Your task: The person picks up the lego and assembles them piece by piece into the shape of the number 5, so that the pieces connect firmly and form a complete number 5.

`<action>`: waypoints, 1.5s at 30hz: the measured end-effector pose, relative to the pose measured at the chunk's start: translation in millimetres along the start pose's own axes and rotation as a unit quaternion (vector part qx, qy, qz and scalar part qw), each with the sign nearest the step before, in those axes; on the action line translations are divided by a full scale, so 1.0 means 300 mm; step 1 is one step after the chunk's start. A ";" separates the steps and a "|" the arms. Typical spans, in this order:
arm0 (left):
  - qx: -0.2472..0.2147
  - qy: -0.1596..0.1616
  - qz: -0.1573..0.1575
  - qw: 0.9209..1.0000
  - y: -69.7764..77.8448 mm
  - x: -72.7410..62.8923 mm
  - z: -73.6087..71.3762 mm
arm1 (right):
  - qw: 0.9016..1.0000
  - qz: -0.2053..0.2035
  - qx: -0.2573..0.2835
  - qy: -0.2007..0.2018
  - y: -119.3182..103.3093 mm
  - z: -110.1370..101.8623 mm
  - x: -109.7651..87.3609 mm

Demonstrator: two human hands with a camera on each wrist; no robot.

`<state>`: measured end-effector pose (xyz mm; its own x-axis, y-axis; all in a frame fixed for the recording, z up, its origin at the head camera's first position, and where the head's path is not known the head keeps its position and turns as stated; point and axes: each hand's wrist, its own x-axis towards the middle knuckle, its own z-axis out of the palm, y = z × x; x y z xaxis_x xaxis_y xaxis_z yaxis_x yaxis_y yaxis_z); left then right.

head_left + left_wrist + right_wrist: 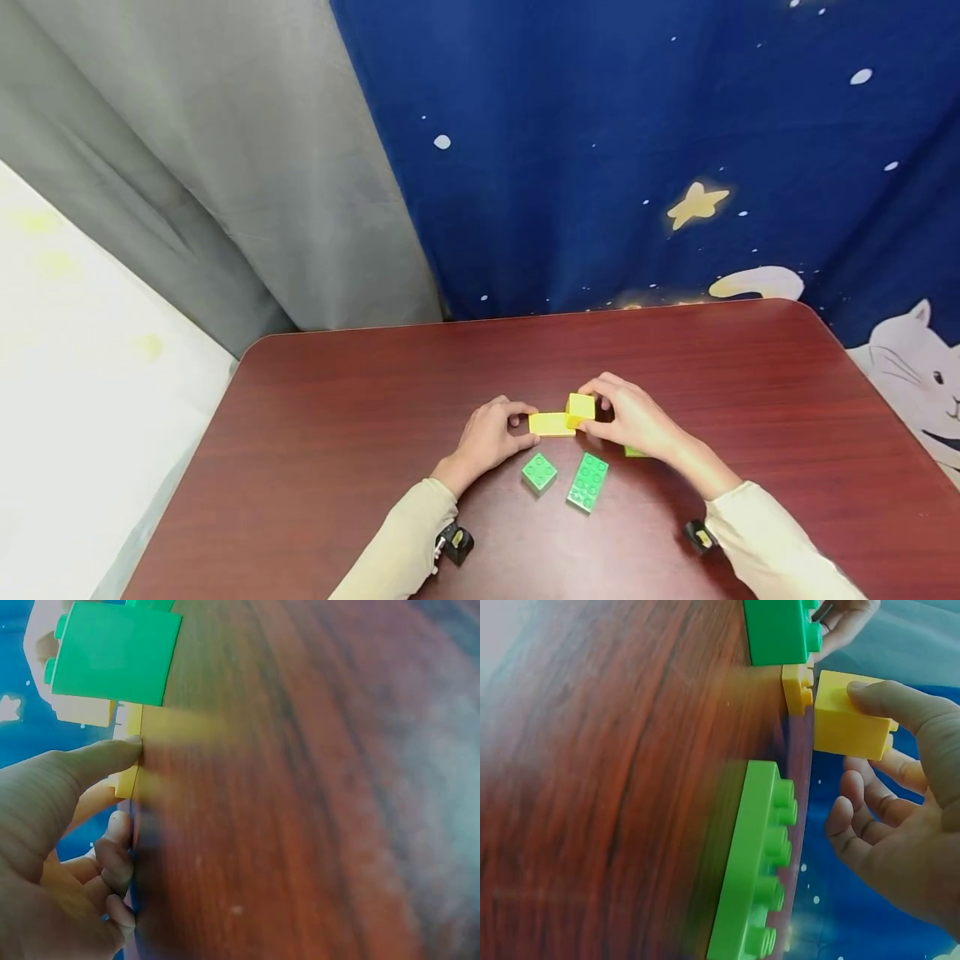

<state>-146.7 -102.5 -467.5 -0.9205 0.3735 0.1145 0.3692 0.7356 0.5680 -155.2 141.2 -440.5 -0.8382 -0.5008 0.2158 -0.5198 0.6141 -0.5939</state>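
Observation:
A flat yellow building brick [551,425] lies on the table, its left end between the thumb and forefinger of my left hand [487,435]. Just over its right end is a taller yellow block [581,408], which my right hand [636,421] pinches between thumb and fingers. In the right wrist view this yellow block [847,720] appears close above the flat brick's studs, and I cannot tell whether they touch. A small square green brick [539,473] and a longer green brick [587,483] lie nearer to me, between the hands.
Partly hidden under my right wrist, a light green brick [635,452] lies on the table; its studs show in the right wrist view. The dark red table [337,433] reaches back to a grey curtain [285,167] and a blue one [562,167].

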 end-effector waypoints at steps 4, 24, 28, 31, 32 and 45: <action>0.009 -0.011 0.006 1.000 -0.007 -0.011 -0.006 | 1.000 -0.003 -0.009 -0.008 -0.018 0.026 0.011; -0.016 -0.001 -0.001 1.000 -0.008 -0.012 0.007 | 0.999 -0.039 -0.030 -0.009 -0.017 0.052 0.008; -0.017 0.001 -0.005 1.000 -0.010 -0.013 0.006 | 0.999 -0.042 -0.018 -0.013 -0.023 0.052 0.017; -0.017 0.002 -0.005 1.000 -0.015 -0.015 0.007 | 0.999 -0.048 -0.013 -0.014 -0.024 0.054 0.022; -0.016 0.003 -0.004 1.000 -0.016 -0.015 0.008 | 0.999 -0.050 -0.013 -0.014 -0.023 0.054 0.024; -0.023 0.022 0.013 0.999 -0.015 -0.006 0.008 | 0.998 -0.056 -0.027 -0.005 -0.028 0.045 0.036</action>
<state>-146.4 -105.0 -472.2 -0.9160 0.3660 0.1640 0.3871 0.6996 0.6006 -157.6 122.5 -443.7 -0.7725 -0.5741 0.2714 -0.6191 0.5855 -0.5234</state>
